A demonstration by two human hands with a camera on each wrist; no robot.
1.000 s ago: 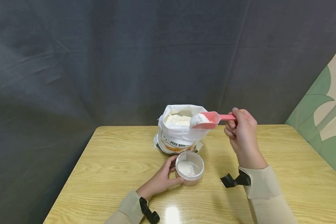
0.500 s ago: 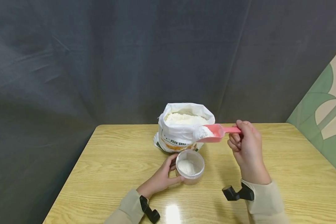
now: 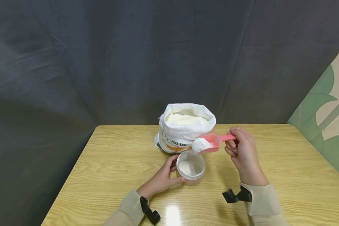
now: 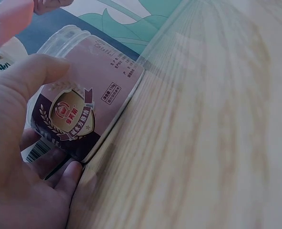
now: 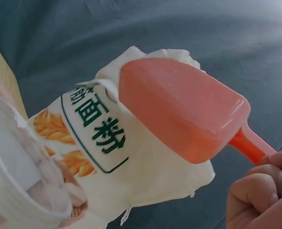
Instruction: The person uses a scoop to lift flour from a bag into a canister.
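Note:
My right hand (image 3: 243, 153) grips the handle of a pink scoop (image 3: 213, 140) heaped with white flour (image 3: 201, 145). The scoop's tip hangs over the far rim of a clear plastic jar (image 3: 191, 180), which has some flour at its bottom. My left hand (image 3: 162, 180) holds that jar upright on the table, thumb on the near side and fingers round the back. A pink and dark label (image 4: 91, 90) covers the jar's side in the left wrist view. Behind the jar stands an open white flour bag (image 3: 183, 135), nearly full. From the right wrist, the scoop's underside shows against the bag.
The wooden table (image 3: 113, 157) ends at a dark cloth (image 3: 130, 62) hanging behind the bag. A green and beige patterned panel (image 3: 322, 110) borders the right side. Black wrist mounts (image 3: 237, 195) sit on both sleeves.
My right hand has brought the loaded scoop from over the bag's mouth down and nearer, to the jar's rim. The left hand and jar have stayed in place.

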